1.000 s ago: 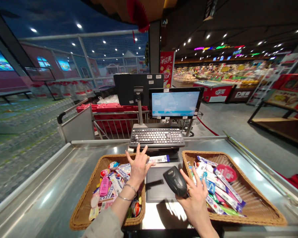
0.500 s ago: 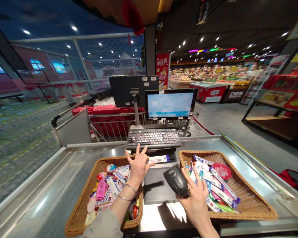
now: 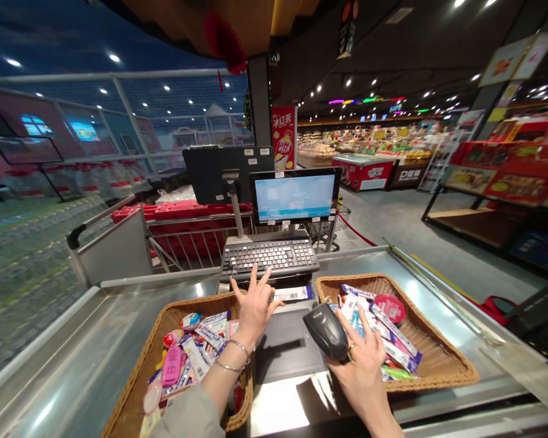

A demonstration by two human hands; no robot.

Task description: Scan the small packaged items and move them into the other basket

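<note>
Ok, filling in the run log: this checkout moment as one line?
left hand: holds packet | right hand: holds scanner | left basket, right basket: hold wrapped goods

Not much you can actually read here. The red banner on the pillar behind the till has big white Chinese characters, looks like 冰红茶, above a bottle picture. The dark counter front way back in the store has a white logo starting with "D", the rest is too blurry. The white-and-blue pack carries a barcode strip, digits too small. The screen and the little white stickers on its frame are just mush.
</note>
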